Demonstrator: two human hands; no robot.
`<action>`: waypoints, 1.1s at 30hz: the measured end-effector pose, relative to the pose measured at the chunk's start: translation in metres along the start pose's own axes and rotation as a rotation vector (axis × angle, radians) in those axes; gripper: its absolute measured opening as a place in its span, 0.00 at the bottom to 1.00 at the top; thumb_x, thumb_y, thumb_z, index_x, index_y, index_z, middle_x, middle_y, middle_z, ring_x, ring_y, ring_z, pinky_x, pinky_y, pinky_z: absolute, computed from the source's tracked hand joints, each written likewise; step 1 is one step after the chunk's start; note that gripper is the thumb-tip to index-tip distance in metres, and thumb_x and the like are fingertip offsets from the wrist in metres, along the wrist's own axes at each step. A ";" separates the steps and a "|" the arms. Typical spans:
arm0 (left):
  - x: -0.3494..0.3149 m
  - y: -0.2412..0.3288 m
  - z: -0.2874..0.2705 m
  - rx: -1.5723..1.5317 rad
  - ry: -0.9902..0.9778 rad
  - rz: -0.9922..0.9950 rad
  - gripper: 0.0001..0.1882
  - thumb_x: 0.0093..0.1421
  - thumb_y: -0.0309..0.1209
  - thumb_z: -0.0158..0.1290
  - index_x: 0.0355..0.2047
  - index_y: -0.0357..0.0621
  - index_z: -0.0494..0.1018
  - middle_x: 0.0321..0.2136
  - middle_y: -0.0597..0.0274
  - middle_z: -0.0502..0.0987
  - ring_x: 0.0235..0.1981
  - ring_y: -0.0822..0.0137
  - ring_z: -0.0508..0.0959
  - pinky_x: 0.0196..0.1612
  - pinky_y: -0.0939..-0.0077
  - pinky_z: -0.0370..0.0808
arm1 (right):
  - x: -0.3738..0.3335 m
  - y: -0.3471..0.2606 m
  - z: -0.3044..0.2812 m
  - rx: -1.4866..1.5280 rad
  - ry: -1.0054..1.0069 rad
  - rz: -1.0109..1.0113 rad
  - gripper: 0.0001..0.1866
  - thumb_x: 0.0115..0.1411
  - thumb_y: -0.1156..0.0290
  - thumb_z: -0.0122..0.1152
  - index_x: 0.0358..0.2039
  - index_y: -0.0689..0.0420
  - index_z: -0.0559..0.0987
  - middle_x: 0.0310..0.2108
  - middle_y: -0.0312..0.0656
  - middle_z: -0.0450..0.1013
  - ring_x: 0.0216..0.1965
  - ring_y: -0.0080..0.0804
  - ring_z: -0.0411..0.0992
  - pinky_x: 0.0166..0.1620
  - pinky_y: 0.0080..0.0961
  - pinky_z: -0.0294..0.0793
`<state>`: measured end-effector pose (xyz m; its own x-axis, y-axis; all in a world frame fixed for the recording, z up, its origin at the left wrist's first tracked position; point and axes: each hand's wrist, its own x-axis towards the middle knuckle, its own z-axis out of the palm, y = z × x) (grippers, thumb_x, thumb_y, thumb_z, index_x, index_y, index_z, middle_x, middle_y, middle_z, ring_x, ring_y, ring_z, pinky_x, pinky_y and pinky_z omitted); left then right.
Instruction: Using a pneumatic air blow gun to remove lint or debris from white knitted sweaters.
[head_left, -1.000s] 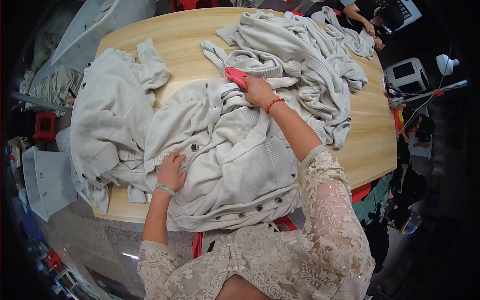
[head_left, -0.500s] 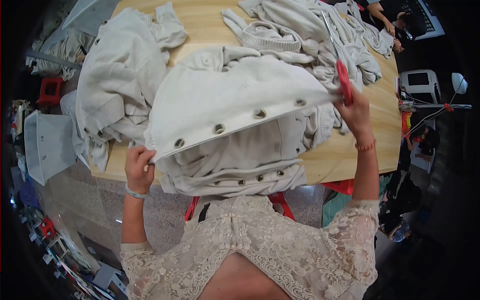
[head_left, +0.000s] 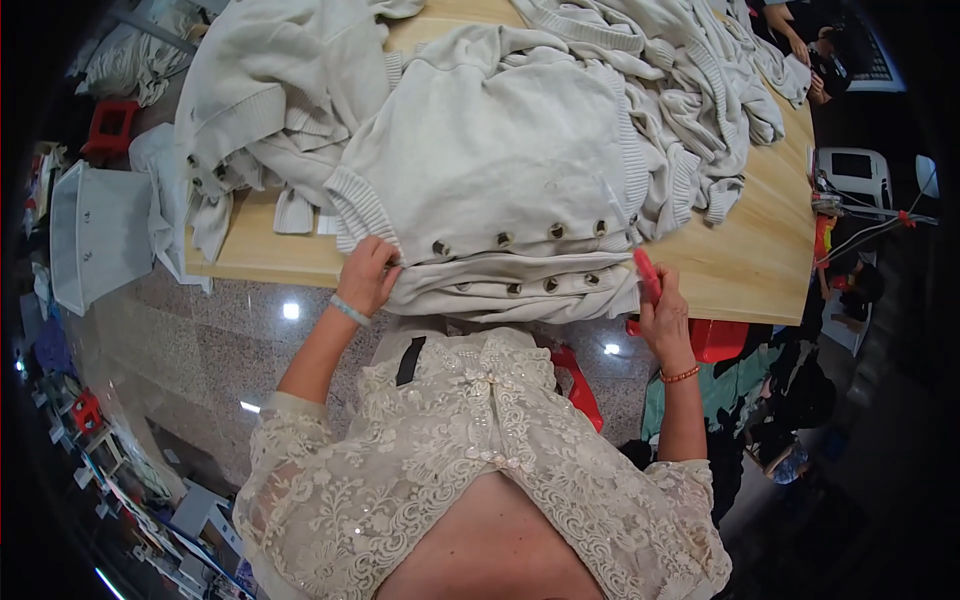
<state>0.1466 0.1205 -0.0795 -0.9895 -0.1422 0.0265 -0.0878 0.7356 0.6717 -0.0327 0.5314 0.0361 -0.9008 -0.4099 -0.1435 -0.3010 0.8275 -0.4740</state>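
Note:
A cream knit cardigan (head_left: 500, 150) lies spread at the near edge of the table, its button band with dark round buttons running crosswise toward me. Below that band, more knit folds with buttons hang over the edge. My left hand (head_left: 369, 278) is closed on the cardigan's near left corner, beside a ribbed cuff or hem. In my right hand (head_left: 664, 318) I grip red-handled scissors (head_left: 648, 276) at the near right corner; their blades barely stand out against the pale cloth. Whether the right fingers also pinch the fabric, I cannot tell.
Similar cream knits lie in a heap (head_left: 270, 90) at the left and another pile (head_left: 690, 90) at the right of the wooden table (head_left: 760, 240). A grey-white bin (head_left: 110, 235) stands off to the left. Red stools (head_left: 718, 340) show below the table. Another person's hand (head_left: 790, 35) is at the far right.
The raised button band has come down flat onto the table. Both hands moved nearer to me and inward; the right one, still with the scissors, dropped to the near right corner.

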 end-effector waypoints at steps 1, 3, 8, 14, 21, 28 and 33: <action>0.000 -0.003 0.002 -0.063 -0.003 -0.026 0.14 0.46 0.21 0.60 0.33 0.41 0.68 0.31 0.54 0.69 0.35 0.51 0.73 0.37 0.63 0.71 | -0.004 -0.019 0.000 0.033 -0.063 -0.034 0.18 0.56 0.79 0.57 0.47 0.55 0.67 0.35 0.48 0.75 0.33 0.53 0.74 0.36 0.40 0.73; -0.001 -0.008 0.005 -0.149 0.015 -0.051 0.13 0.46 0.20 0.58 0.32 0.40 0.68 0.31 0.55 0.69 0.33 0.53 0.73 0.34 0.65 0.72 | -0.008 -0.054 0.006 0.065 -0.153 -0.202 0.19 0.54 0.79 0.59 0.46 0.56 0.69 0.34 0.49 0.74 0.33 0.52 0.74 0.37 0.41 0.72; -0.004 -0.020 0.010 -0.286 0.056 -0.050 0.10 0.45 0.20 0.54 0.30 0.39 0.68 0.28 0.56 0.68 0.30 0.57 0.73 0.34 0.69 0.72 | -0.016 -0.091 0.059 -0.025 -0.564 -0.282 0.15 0.54 0.73 0.60 0.42 0.56 0.69 0.29 0.52 0.74 0.32 0.54 0.74 0.34 0.47 0.71; -0.006 -0.032 0.007 -0.391 0.040 -0.008 0.08 0.45 0.20 0.53 0.27 0.39 0.69 0.27 0.58 0.69 0.29 0.60 0.72 0.33 0.72 0.71 | -0.013 -0.126 0.104 0.006 -0.533 -0.417 0.14 0.57 0.66 0.59 0.38 0.59 0.67 0.21 0.52 0.73 0.27 0.55 0.74 0.31 0.48 0.71; 0.012 0.024 0.004 0.060 0.224 0.219 0.19 0.47 0.30 0.64 0.39 0.44 0.73 0.40 0.55 0.73 0.43 0.53 0.71 0.47 0.60 0.68 | -0.030 -0.100 0.077 0.068 -0.453 -0.276 0.16 0.57 0.68 0.59 0.46 0.52 0.71 0.32 0.50 0.75 0.35 0.52 0.75 0.37 0.45 0.72; 0.043 0.020 0.056 -0.403 -0.030 -0.128 0.14 0.47 0.21 0.59 0.34 0.41 0.69 0.27 0.56 0.72 0.29 0.57 0.74 0.34 0.69 0.72 | -0.039 -0.094 0.052 -0.109 -0.448 -0.116 0.14 0.57 0.63 0.61 0.41 0.53 0.72 0.26 0.50 0.75 0.32 0.53 0.75 0.35 0.47 0.72; 0.047 0.012 0.050 -0.366 -0.117 0.099 0.09 0.47 0.19 0.56 0.30 0.40 0.70 0.25 0.57 0.70 0.27 0.60 0.72 0.32 0.71 0.69 | -0.049 -0.086 0.074 -0.071 -0.467 -0.162 0.15 0.57 0.57 0.60 0.38 0.54 0.73 0.25 0.52 0.74 0.31 0.55 0.74 0.35 0.47 0.71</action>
<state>0.0933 0.1561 -0.1073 -0.9994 0.0094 0.0337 0.0343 0.4546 0.8900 0.0607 0.4522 0.0196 -0.6091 -0.6498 -0.4547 -0.4605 0.7565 -0.4643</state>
